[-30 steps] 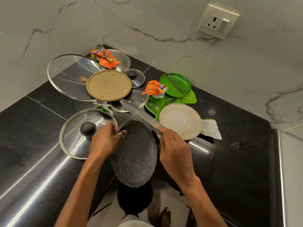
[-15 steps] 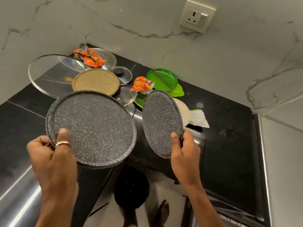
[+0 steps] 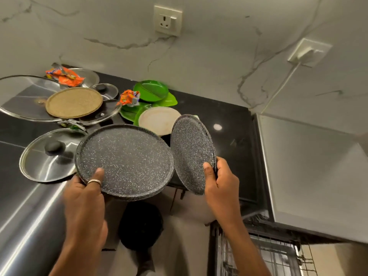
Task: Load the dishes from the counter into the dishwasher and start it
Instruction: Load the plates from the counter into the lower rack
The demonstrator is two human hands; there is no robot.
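Observation:
My left hand (image 3: 84, 194) grips the near rim of a large grey speckled plate (image 3: 127, 160), thumb on top, holding it almost flat above the counter's front edge. My right hand (image 3: 221, 180) pinches the lower edge of a second grey speckled plate (image 3: 192, 150), tilted up on its side. The two plates sit side by side, nearly touching. Behind them on the black counter (image 3: 235, 136) lie a cream plate (image 3: 157, 119), green dishes (image 3: 151, 90), a tan speckled plate (image 3: 73, 102) and glass lids (image 3: 49, 154). The dishwasher rack (image 3: 264, 255) shows at the lower right.
Orange wrappers (image 3: 65, 76) (image 3: 128, 97) lie among the dishes. A wall socket (image 3: 168, 20) and a plugged-in socket (image 3: 309, 51) with a white cord are on the marble wall. A grey appliance top (image 3: 310, 166) borders the counter on the right. A dark bin (image 3: 140, 226) stands on the floor.
Both hands lifted the two speckled plates off the counter and separated them. The view has swung right, and the left plate has moved closer to the right one.

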